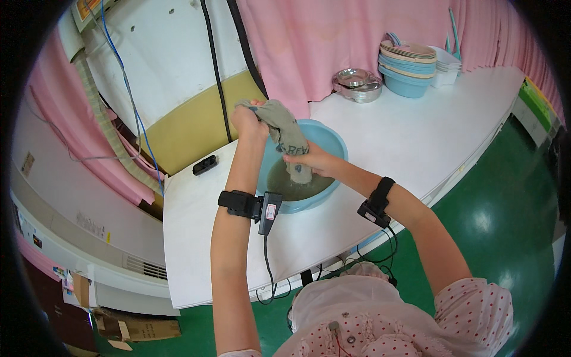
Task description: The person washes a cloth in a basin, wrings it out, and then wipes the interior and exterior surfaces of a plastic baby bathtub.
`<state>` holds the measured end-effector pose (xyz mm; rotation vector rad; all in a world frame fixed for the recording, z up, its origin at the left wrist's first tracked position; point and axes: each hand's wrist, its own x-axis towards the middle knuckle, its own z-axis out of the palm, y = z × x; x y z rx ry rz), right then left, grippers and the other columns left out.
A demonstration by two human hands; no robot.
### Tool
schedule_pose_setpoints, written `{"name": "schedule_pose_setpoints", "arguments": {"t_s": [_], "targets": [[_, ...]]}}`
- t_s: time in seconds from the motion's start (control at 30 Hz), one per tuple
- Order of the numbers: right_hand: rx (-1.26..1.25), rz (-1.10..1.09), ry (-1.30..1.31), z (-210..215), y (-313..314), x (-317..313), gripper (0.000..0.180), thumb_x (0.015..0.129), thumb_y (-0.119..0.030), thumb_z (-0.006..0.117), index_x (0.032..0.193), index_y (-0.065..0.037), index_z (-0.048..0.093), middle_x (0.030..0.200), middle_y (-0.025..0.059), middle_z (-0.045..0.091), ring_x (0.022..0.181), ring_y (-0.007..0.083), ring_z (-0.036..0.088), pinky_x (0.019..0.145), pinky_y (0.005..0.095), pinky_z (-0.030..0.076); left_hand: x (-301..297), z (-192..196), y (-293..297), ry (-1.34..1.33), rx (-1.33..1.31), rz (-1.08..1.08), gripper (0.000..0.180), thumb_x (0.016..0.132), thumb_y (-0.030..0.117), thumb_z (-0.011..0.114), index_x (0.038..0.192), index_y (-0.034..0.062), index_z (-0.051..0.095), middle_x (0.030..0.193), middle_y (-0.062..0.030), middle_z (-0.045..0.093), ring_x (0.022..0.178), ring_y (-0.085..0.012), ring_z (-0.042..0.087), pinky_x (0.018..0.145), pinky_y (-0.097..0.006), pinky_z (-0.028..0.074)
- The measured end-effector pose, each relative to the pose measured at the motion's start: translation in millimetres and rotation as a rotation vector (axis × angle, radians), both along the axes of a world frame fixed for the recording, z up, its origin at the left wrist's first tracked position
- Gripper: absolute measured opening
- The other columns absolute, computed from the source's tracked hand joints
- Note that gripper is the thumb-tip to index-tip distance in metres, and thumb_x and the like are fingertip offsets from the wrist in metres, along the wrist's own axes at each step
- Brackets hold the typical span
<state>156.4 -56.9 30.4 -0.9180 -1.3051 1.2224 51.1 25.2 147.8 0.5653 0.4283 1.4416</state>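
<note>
**Two hands on a wet cloth over the basin**

Both your hands grip one grey cloth (284,132) above the blue basin (333,143). Your left hand (247,121) has its fingers closed on the cloth's top end, held high; your right hand (309,159) clenches the lower part, just over the murky water. The basin sits near the surface's (416,137) front edge. Stacked bowls (407,68) and metal dishes (357,85) stand along the far edge, a black box (204,165) at the left corner.

Bright even light flooding scene; glare shining off green floor (505,220); fisheye bending edges, corners vignetting black; focus holding sharp.
</note>
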Motion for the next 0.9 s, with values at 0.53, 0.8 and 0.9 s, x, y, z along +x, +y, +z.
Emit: {"name": "schedule_pose_setpoints", "arguments": {"t_s": [0.53,0.8,0.9], "targets": [[-0.011,-0.117,0.696,61,28,25,0.034,0.063,0.010,0.045,0.097,0.006,0.048,0.087,0.0167,0.056,0.074,0.0291,0.059,0.066,0.0402,0.054,-43,-49,-27,1.251,0.277,-0.422,0.056,0.072,0.012,0.054,0.124,0.0142,0.034,0.120,-0.0060,0.049,0.109,-0.0231,0.046,0.088,-0.049,0.033],[-0.232,-0.007,0.643,43,28,19,0.037,0.065,0.004,0.045,0.102,0.005,0.046,0.086,0.0182,0.056,0.068,0.0271,0.060,0.053,0.0369,0.053,-58,-64,2,1.215,0.037,-0.489,0.081,0.065,0.030,0.072,0.130,0.0081,0.030,0.111,-0.0172,0.052,0.101,-0.0268,0.052,0.084,-0.051,0.039],[-0.188,0.046,0.483,32,28,16,0.040,0.063,0.002,0.046,0.103,0.002,0.043,0.079,0.0163,0.055,0.057,0.0247,0.057,0.042,0.0327,0.047,-53,-73,7,1.257,0.194,-0.472,0.064,0.065,0.018,0.070,0.119,-0.0026,0.042,0.107,-0.0176,0.054,0.090,-0.0248,0.058,0.073,-0.031,0.048]]}}
